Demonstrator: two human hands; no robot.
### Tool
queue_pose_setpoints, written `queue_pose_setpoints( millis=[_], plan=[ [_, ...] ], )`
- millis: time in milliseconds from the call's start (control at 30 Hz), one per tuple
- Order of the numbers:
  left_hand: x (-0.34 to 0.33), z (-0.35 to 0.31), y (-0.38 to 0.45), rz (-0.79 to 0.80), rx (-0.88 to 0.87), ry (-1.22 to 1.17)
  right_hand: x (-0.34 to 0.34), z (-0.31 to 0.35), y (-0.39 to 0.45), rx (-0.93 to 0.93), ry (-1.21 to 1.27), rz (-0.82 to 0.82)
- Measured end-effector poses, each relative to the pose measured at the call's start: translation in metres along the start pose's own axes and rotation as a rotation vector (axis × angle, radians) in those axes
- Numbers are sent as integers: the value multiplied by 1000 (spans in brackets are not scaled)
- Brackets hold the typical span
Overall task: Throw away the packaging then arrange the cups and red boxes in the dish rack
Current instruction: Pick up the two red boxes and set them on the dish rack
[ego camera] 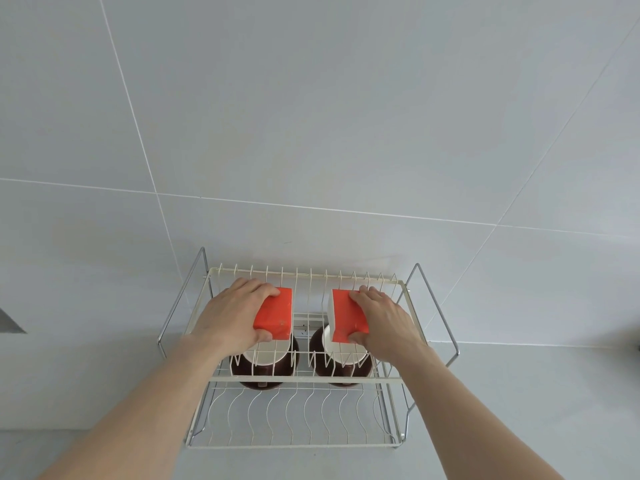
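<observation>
A two-tier wire dish rack (304, 377) stands against the tiled wall. My left hand (232, 311) grips a red box (277, 317) on the left of the upper tier. On the right of that tier my right hand (384, 318) holds a second red box (346, 315) with a white side face. Two dark brown cups with white bases sit upside down on the lower tier, the left cup (265, 367) under the left box and the right cup (341, 367) under the right box. Both cups are partly hidden by the boxes and wires.
The grey counter (519, 410) spreads around the rack. White wall tiles (311, 133) rise right behind it. The front part of the lower tier (294, 420) holds nothing. A dark edge (10, 322) shows at the far left.
</observation>
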State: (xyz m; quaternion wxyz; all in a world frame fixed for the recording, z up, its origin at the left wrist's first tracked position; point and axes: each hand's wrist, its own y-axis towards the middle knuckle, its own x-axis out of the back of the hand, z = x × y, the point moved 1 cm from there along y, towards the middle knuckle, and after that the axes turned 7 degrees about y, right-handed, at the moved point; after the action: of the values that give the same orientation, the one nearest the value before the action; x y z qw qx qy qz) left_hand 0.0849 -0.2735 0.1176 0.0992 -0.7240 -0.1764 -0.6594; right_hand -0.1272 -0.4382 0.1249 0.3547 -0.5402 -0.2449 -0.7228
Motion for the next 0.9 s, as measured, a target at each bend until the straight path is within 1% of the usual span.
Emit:
queue_pose_setpoints(
  millis=[900],
  plan=[
    [-4, 1, 0, -2, 8, 1, 0, 0, -1, -1, 19, -1]
  ],
)
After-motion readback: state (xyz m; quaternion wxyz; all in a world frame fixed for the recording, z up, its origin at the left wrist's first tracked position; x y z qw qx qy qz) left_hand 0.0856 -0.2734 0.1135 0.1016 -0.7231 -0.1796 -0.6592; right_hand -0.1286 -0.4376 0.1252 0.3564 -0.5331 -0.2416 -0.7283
